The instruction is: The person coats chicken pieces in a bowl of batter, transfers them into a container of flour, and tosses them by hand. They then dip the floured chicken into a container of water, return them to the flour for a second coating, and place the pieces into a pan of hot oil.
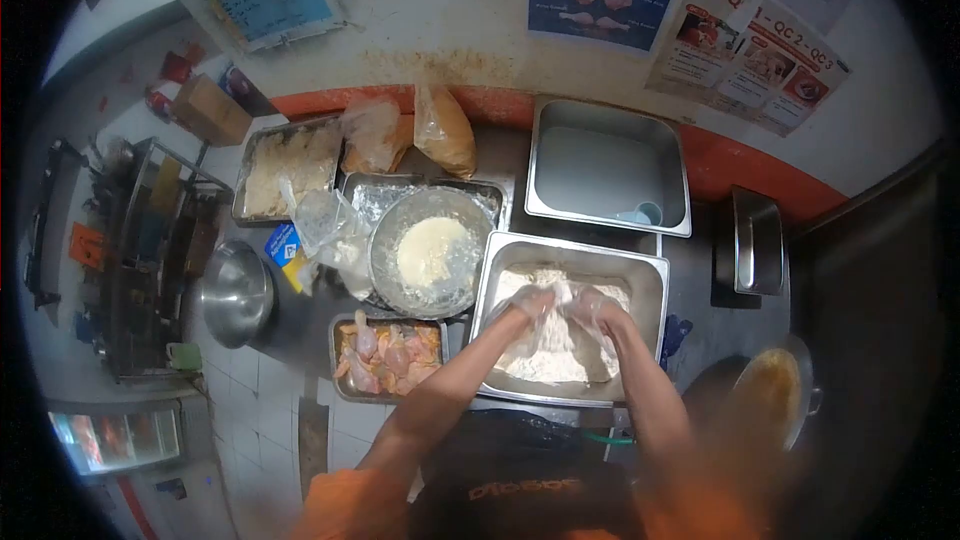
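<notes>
Both my hands are in clear plastic gloves over a deep steel pan [652, 285] of white flour [545, 365]. My left hand [533, 304] and my right hand [590, 308] are close together near the pan's middle, fingers curled inward around a white heap of flour. Flour coats the gloves and spills between them; whether a piece of food is inside the heap I cannot tell. Left of the pan stands a round steel bowl [380, 265] with pale batter [435, 250] in it. Raw chicken pieces [385, 355] lie in a small tray [340, 390] nearer to me.
Behind the flour pan is another steel pan [685, 190] with cloudy liquid and a light-blue cup [650, 212]. Bags of orange-brown crumbs [445, 135] stand by the wall. A crumb-filled tray [290, 165] and an empty metal bowl [237, 295] are at left. A round pan [795, 395] is at right.
</notes>
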